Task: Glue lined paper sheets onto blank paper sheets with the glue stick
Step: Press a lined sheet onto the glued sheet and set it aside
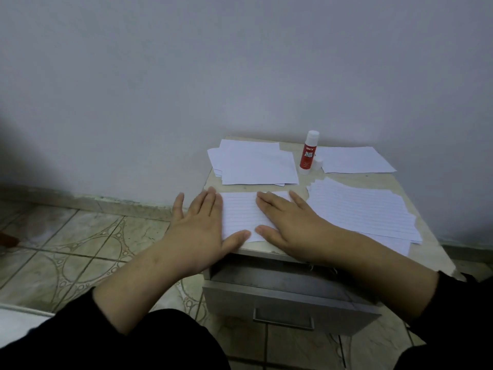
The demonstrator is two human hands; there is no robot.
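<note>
Both hands, left hand [198, 225] and right hand [284, 222], lie flat with straight fingers pressing a lined sheet [241, 214] at the table's [346, 180] near-left corner, apparently smoothing it down; next likely needs the upright glue stick [308, 153] by the far edge.

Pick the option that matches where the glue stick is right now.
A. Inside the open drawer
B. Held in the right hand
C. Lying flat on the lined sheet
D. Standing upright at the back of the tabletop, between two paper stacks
D: the glue stick stands upright near the wall between the paper stacks, while both hands press flat on the lined sheet.
</note>
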